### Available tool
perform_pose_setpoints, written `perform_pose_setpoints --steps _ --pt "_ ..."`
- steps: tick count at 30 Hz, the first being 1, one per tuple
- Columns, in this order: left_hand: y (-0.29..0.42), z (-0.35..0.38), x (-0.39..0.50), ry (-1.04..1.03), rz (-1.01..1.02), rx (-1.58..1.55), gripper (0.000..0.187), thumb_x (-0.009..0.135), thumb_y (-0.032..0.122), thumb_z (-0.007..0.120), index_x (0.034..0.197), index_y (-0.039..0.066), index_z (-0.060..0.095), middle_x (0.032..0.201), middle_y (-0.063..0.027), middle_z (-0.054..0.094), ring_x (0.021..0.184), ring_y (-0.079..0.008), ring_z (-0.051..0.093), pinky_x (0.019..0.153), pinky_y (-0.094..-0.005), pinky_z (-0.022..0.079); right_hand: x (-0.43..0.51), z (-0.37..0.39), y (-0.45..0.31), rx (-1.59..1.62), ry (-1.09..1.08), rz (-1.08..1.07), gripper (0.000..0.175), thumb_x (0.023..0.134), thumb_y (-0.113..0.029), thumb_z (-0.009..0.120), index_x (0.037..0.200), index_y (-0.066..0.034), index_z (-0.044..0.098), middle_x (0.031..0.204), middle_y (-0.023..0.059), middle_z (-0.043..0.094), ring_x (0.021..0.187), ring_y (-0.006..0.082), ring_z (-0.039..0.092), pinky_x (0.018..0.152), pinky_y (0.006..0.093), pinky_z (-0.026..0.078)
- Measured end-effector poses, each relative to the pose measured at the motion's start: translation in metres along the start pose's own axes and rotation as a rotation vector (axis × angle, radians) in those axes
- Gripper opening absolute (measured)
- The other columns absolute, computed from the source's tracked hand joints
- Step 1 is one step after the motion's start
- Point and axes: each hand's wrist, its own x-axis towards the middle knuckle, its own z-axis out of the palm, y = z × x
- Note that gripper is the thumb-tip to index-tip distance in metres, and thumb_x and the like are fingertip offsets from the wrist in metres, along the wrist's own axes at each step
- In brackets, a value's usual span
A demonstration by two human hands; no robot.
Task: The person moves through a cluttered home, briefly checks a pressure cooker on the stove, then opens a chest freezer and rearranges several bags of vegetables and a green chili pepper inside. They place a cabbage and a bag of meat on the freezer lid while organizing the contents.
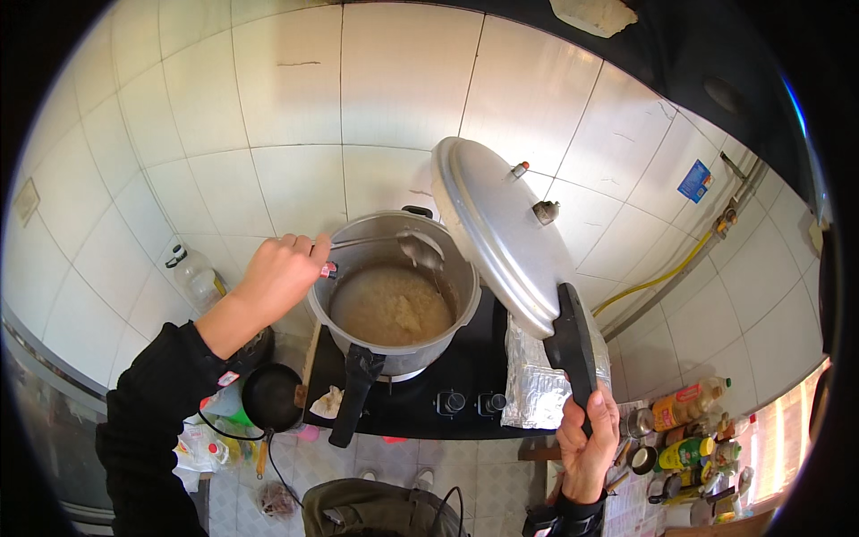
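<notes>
A metal pressure cooker pot (pixel 395 344) with a black handle stands on the black gas stove (pixel 429 403), holding a cloudy, brownish, porridge-like food (pixel 392 309). My left hand (pixel 287 272) is closed around the handle of a metal ladle (pixel 421 250), whose bowl is above the food, inside the pot's rim. In my right hand (pixel 589 436) is the black handle of the pressure cooker lid (pixel 503 228). The lid is tilted up at the pot's right side, its outer face with a valve turned to the right. Whether it touches the pot's rim cannot be told.
Foil (pixel 533 396) covers the stove's right side. A black frying pan (pixel 272 397) and a clear plastic bottle (pixel 196 275) are at left. Oil and sauce bottles (pixel 684 453) crowd the lower right. A yellow gas hose (pixel 624 288) runs along the tiled wall; a dark hood hangs above.
</notes>
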Motion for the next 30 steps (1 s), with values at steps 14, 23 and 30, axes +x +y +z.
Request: perform_pose_setpoints --steps 14,23,30 --pt "0.015 0.000 -0.057 -0.125 -0.049 -0.147 0.042 0.074 0.009 0.058 0.116 0.002 0.059 0.072 -0.0098 0.055 0.067 -0.0264 0.059 0.057 -0.0371 0.048 0.002 0.017 0.007 -0.006 -0.052 0.005 0.038 0.093 -0.028 0.058 0.114 0.0037 0.054 0.063 0.0032 0.048 0.039 0.0022 0.027 0.037 0.0184 0.019" --pt "0.022 0.011 -0.084 -0.142 -0.234 -0.454 0.042 0.074 0.005 0.066 0.115 0.003 0.061 0.075 -0.0132 0.060 0.063 -0.0296 0.060 0.059 -0.0347 0.050 0.000 0.029 0.013 -0.031 -0.080 0.010 0.037 0.094 -0.028 0.056 0.114 0.0033 0.055 0.064 0.0024 0.048 0.040 0.0014 0.027 0.037 0.0184 0.019" --pt "0.014 -0.004 -0.088 -0.609 -0.953 -1.666 0.021 0.091 0.016 0.062 0.102 -0.001 0.061 0.070 -0.0032 0.058 0.050 -0.0074 0.050 0.038 -0.0220 0.036 -0.002 0.038 0.022 -0.018 -0.110 0.006 0.036 0.095 -0.028 0.055 0.113 0.0030 0.056 0.064 0.0016 0.047 0.041 0.0015 0.027 0.038 0.0182 0.020"
